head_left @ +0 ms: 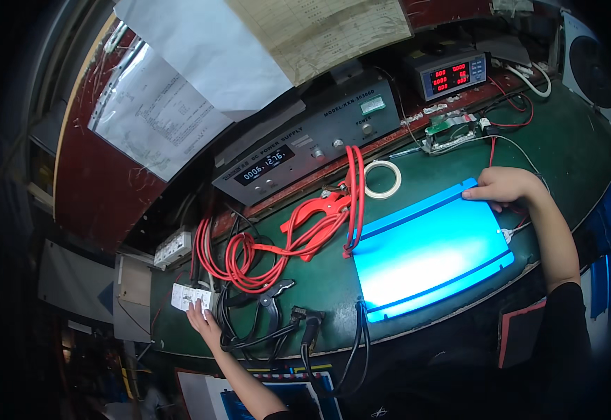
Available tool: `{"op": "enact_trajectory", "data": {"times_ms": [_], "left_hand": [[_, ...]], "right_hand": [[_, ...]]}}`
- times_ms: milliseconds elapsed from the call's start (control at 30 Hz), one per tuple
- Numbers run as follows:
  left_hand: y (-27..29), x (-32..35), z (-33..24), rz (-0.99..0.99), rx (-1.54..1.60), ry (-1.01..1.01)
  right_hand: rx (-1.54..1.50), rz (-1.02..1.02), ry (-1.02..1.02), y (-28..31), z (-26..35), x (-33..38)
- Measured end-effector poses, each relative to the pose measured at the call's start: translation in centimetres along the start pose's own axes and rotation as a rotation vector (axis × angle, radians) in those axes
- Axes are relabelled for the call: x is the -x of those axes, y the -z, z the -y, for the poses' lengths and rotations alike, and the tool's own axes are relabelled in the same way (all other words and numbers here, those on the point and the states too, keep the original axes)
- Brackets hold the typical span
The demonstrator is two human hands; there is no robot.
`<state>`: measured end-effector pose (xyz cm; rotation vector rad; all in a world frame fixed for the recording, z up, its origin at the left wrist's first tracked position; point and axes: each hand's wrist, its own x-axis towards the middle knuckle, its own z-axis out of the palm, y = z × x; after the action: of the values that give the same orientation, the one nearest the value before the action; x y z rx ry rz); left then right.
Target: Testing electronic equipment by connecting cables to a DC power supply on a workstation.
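A flat blue metal case (424,252), shiny in the middle, lies on the green bench top. My right hand (505,187) grips its far right corner, thumb on the upper face and the other fingers partly hidden at the side. Red cables run to its left end, and black cables come from the near left corner. At the left of the bench, my left hand (202,320) rests its stretched fingers on a white socket block (192,298). Beside that hand lie black cables with a black clamp (269,308). Coiled red cables (246,262) and a red clamp (319,213) lie farther back.
A grey power supply (312,143) with a lit display stands at the back, under hanging papers (172,105). A small meter (452,75) with red digits sits back right. A tape roll (382,179), a green circuit board (449,126) and thin wires lie behind the case.
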<state>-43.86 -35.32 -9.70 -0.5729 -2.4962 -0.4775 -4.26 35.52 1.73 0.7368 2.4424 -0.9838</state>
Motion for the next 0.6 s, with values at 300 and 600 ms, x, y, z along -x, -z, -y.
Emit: {"op": "enact_trajectory", "data": {"times_ms": [300,600], "left_hand": [[0.2,-0.1,-0.3,0.009,0.007,0.011],[0.0,-0.9,-1.3,0.000,-0.009,-0.087]], "right_hand": [[0.032,-0.022,0.056,0.0,-0.5,-0.5],[0.003,-0.076,0.163,-0.2,-1.2,-0.3]]}}
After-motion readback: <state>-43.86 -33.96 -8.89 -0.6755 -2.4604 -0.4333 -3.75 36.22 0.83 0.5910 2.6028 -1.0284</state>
